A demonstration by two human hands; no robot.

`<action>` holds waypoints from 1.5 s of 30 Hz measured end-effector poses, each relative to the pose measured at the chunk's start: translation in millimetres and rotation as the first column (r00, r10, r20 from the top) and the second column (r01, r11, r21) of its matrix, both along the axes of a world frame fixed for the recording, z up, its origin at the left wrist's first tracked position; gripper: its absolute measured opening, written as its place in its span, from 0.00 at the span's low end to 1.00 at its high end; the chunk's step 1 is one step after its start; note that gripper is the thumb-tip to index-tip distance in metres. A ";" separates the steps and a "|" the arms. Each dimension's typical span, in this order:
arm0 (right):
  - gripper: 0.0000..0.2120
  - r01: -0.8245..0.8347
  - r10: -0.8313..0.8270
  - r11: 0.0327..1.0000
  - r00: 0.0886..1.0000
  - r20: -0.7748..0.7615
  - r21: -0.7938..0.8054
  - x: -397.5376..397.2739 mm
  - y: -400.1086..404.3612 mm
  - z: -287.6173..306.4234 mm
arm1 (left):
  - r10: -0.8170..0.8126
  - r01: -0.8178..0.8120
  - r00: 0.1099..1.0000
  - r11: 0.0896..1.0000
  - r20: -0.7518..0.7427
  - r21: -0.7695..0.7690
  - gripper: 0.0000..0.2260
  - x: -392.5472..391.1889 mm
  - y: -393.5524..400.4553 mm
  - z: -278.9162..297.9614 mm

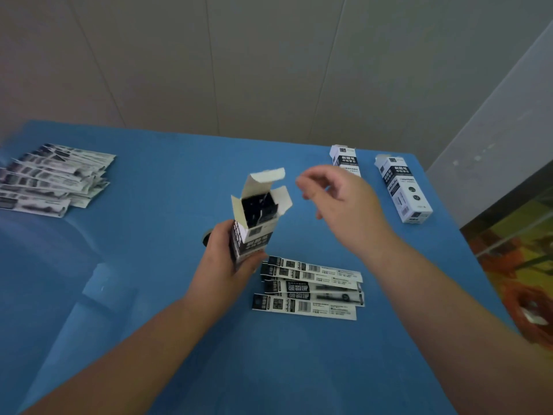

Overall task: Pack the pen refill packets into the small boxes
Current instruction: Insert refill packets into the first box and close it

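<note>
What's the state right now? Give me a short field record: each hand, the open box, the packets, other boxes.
left hand: grips the open box low on its body, upright
right hand: raised beside the box top, holds nothing
open box: flaps up, dark packets inside
near packets: loose stack on the blue table, beside the left hand
far packets: fanned pile, table's far left
other boxes: two lying at far right

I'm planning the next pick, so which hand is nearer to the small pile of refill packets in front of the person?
Left. The left hand grips the open box right at the pile of packets, by its left end. The right hand is raised above and beyond it, holding nothing.
</note>
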State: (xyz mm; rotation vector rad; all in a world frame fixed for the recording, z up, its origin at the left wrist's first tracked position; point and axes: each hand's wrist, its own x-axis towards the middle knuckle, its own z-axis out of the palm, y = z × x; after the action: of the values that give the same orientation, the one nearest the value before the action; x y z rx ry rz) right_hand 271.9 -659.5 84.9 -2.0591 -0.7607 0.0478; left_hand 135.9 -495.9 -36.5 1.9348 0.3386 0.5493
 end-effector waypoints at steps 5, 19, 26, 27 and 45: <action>0.23 -0.156 0.141 0.712 0.987 -0.077 -0.685 9.6 -34.2 -50.4 | 0.002 -0.002 1.000 1.000 -0.010 -0.021 0.28 -0.6 -0.6 -0.6; 0.09 -0.201 0.271 0.600 0.962 -0.040 -0.774 -11.0 -37.8 -71.8 | -0.007 0.007 1.000 1.000 -0.014 -0.013 0.30 -1.4 -1.0 1.6; 0.08 -0.128 0.270 0.567 0.962 0.037 -0.813 -14.0 -35.3 -65.5 | -0.002 0.001 1.000 1.000 -0.016 -0.025 0.29 -1.3 -1.3 0.0; 0.09 -0.119 0.265 0.568 0.963 0.044 -0.814 -12.6 -35.1 -64.3 | -0.001 0.000 1.000 1.000 -0.016 -0.027 0.29 -1.5 -1.4 0.0; 0.08 -0.228 0.326 0.899 0.919 -0.223 0.373 -27.7 -42.1 60.9 | -0.003 0.003 1.000 0.999 -0.008 -0.045 0.22 -2.1 -1.1 0.8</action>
State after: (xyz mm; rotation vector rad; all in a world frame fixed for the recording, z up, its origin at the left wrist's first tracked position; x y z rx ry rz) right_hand 244.2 -701.6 145.8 -1.5597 -0.8179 0.3423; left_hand 133.9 -497.0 -35.7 1.8946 0.3504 0.5282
